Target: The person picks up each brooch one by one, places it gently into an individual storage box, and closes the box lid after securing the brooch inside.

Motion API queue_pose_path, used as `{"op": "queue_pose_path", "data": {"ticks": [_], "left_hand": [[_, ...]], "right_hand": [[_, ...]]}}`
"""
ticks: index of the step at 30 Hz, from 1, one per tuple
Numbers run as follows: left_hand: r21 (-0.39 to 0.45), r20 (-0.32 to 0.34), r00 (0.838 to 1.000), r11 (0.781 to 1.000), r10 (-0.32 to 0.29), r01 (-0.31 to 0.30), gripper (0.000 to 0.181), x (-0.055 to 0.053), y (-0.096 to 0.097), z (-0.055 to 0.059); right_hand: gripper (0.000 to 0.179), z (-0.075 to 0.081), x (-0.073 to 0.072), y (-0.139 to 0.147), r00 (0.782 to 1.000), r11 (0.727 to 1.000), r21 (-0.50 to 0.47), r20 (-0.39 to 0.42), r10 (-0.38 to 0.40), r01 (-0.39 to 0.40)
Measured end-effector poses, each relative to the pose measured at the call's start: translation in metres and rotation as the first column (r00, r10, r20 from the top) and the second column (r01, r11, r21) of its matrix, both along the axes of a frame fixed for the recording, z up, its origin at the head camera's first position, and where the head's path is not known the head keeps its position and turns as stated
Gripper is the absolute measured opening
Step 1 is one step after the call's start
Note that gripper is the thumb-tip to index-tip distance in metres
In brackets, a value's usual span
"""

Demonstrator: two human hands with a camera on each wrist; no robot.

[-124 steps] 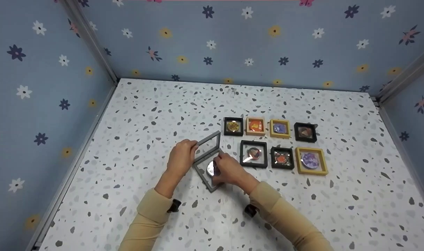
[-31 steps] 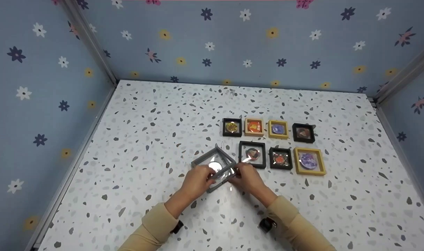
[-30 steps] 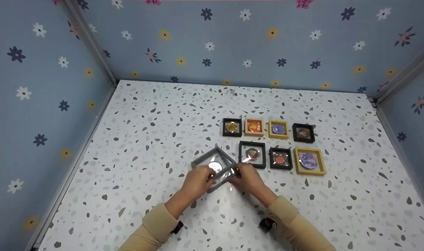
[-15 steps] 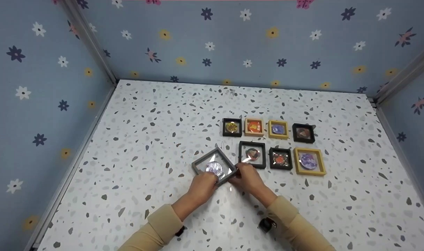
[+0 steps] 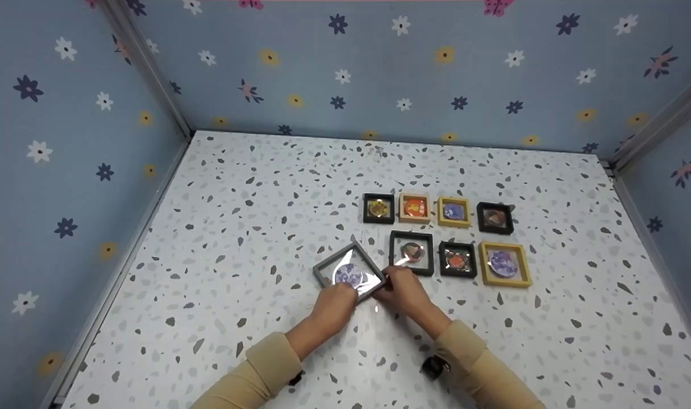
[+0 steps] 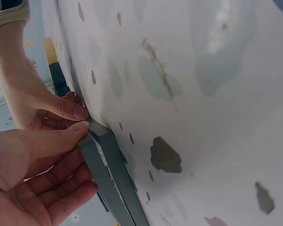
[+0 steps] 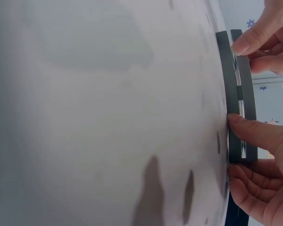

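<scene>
A grey display frame point(image 5: 371, 260) with clear film lies turned cornerwise on the table, a round purple badge point(image 5: 348, 274) showing inside it. My left hand point(image 5: 335, 304) holds the near edge, fingers over the top half and thumb at the seam, as the left wrist view shows. My right hand point(image 5: 405, 289) grips the right corner, its thumb point(image 7: 254, 134) against the side of the lower half. In the right wrist view a narrow gap runs between the two halves point(image 7: 246, 80). Fingers hide part of the near edge and the right corner.
Right of the grey frame, smaller display frames stand in two rows. The closest is a black one point(image 5: 392, 250) right by my right hand; a yellow one point(image 5: 504, 282) ends the front row. Flowered blue panels point(image 5: 379, 68) border the speckled table point(image 5: 237, 199).
Earlier the frame stood open, with my right hand at the badge. Its top half has since come down over the lower one. My left hand has shifted right along the near edge.
</scene>
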State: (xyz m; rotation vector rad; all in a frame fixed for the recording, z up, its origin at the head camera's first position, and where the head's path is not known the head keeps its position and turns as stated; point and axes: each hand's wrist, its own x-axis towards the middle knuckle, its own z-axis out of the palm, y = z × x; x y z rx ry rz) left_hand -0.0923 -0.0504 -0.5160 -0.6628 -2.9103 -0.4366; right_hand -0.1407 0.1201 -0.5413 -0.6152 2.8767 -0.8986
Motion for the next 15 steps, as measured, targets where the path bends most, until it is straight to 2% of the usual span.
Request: {"op": "queue_pose_path", "data": {"ticks": [6,15], "left_hand": [[-0.048,-0.009,1.000,0.999,-0.004,0.004,0.017,0.0023,0.0028,-0.0024],[-0.072,-0.015,1.000,0.997,0.000,-0.001,0.016,0.0027,0.0023,-0.0032]], "right_hand": [[0.021,0.0008,0.0012,-0.0007,1.000,1.000,-0.016,0.027,-0.004,0.005],[0.021,0.0020,0.0012,-0.0011,0.999,1.000,-0.014,0.046,-0.009,0.009]]}}
